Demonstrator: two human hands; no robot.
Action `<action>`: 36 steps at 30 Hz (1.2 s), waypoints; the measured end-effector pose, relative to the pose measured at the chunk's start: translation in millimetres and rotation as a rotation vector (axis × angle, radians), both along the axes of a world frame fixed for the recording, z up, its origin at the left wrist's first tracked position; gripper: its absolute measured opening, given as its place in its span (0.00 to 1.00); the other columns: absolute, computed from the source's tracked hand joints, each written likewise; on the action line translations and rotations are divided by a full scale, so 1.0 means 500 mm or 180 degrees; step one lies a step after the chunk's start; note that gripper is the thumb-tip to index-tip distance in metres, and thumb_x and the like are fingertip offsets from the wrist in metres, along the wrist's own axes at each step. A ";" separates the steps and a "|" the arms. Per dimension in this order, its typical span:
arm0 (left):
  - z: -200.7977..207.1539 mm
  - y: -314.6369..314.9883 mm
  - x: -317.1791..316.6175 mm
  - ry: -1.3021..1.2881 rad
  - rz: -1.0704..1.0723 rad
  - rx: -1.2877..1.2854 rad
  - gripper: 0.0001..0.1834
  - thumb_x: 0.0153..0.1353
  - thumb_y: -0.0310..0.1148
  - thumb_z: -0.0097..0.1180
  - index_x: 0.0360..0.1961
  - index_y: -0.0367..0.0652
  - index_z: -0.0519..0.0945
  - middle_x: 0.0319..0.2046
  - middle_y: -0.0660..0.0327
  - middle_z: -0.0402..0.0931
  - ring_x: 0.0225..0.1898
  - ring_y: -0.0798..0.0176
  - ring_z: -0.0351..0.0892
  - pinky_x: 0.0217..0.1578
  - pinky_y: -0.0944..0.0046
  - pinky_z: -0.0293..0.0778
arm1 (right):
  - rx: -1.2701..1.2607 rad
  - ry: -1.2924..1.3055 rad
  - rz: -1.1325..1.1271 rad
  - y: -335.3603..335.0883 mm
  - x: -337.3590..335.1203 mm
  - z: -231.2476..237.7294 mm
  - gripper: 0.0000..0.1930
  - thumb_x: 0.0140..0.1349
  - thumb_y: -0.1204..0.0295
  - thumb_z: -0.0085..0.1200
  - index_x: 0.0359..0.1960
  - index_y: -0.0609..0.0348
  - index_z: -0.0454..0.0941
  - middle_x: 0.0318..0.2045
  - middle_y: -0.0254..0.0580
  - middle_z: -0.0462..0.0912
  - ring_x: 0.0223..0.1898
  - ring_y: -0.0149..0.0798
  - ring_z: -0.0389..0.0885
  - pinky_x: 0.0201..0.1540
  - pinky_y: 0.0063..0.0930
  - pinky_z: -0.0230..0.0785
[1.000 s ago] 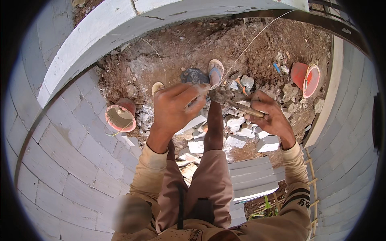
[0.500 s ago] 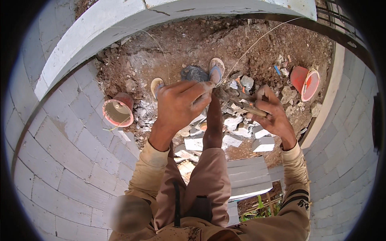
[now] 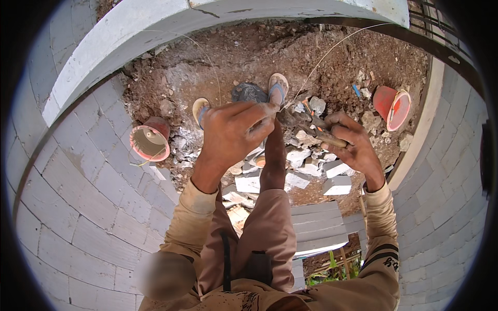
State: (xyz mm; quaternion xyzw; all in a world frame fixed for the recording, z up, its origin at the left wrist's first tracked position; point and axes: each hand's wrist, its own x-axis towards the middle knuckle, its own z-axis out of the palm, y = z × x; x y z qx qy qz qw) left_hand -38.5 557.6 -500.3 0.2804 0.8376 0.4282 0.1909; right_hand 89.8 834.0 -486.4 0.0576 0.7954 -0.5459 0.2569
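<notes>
Both ends of a thin pale wire [image 3: 332, 53] come toward my hands from the wall top ahead. My left hand [image 3: 236, 132] is closed, thumb and forefinger pinching the wire near the middle. In my right hand [image 3: 353, 142] is a worn pair of pliers [image 3: 332, 139], its two handles between the thumb and curled fingers. The pliers' jaws point left, close to my left fingertips. Whether the jaws grip the wire is too small to tell.
Grey block walls [image 3: 98, 207] curve round both sides, with a pale beam [image 3: 155, 36] ahead. Red buckets [image 3: 150, 139] stand left and right [image 3: 389, 106]. Broken blocks [image 3: 337, 185] and rubble litter the soil. A black plastic bag [image 3: 249, 92] lies by my sandalled feet.
The fingers of my right hand have shifted on the pliers' handles, and the handles sit slightly differently. My left hand keeps its pinch almost in place. The view has moved slightly.
</notes>
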 end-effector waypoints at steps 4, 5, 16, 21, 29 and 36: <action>0.003 0.005 0.007 -0.0287 0.0190 0.0042 0.13 0.50 0.23 0.68 0.39 0.43 0.89 0.29 0.58 0.86 0.24 0.65 0.83 0.26 0.67 0.76 | 0.0164 -0.0132 0.0054 -0.002 0.002 0.006 0.19 0.56 0.69 0.71 0.45 0.61 0.77 0.46 0.48 0.80 0.46 0.51 0.83 0.45 0.39 0.74; 0.005 0.007 0.009 -0.0396 0.0249 0.0045 0.13 0.50 0.23 0.68 0.39 0.43 0.89 0.29 0.58 0.87 0.25 0.65 0.84 0.28 0.67 0.76 | 0.0221 -0.0407 -0.0053 -0.005 0.004 0.007 0.23 0.56 0.68 0.71 0.50 0.60 0.76 0.47 0.50 0.80 0.47 0.52 0.83 0.46 0.41 0.74; -0.003 -0.042 -0.002 -0.3036 0.0853 0.1271 0.14 0.72 0.36 0.57 0.30 0.40 0.75 0.41 0.52 0.84 0.42 0.66 0.77 0.52 0.59 0.70 | 0.0201 -0.0254 0.0585 -0.030 0.034 -0.025 0.33 0.63 0.58 0.63 0.65 0.57 0.66 0.56 0.56 0.74 0.55 0.62 0.77 0.58 0.51 0.71; 0.005 -0.016 0.034 -0.3610 0.0957 0.2360 0.18 0.75 0.45 0.51 0.32 0.43 0.73 0.32 0.55 0.79 0.44 0.54 0.80 0.62 0.44 0.64 | 0.0107 -0.0532 0.0425 -0.060 0.042 -0.042 0.28 0.58 0.79 0.61 0.61 0.58 0.67 0.48 0.59 0.78 0.51 0.66 0.77 0.50 0.52 0.71; 0.032 0.023 0.040 -0.3742 0.1562 0.3008 0.16 0.76 0.44 0.49 0.32 0.47 0.68 0.23 0.67 0.62 0.27 0.68 0.65 0.45 0.57 0.70 | 0.0394 -0.0413 0.0013 -0.098 0.042 -0.051 0.22 0.50 0.73 0.68 0.47 0.58 0.73 0.35 0.52 0.82 0.40 0.61 0.82 0.40 0.50 0.73; 0.086 0.044 0.051 -0.4255 0.2684 0.2218 0.16 0.76 0.46 0.51 0.32 0.50 0.67 0.19 0.72 0.52 0.20 0.74 0.51 0.21 0.69 0.52 | 0.0706 -0.0432 0.0416 -0.092 0.043 -0.069 0.24 0.47 0.70 0.69 0.46 0.58 0.74 0.35 0.51 0.84 0.39 0.58 0.84 0.39 0.48 0.75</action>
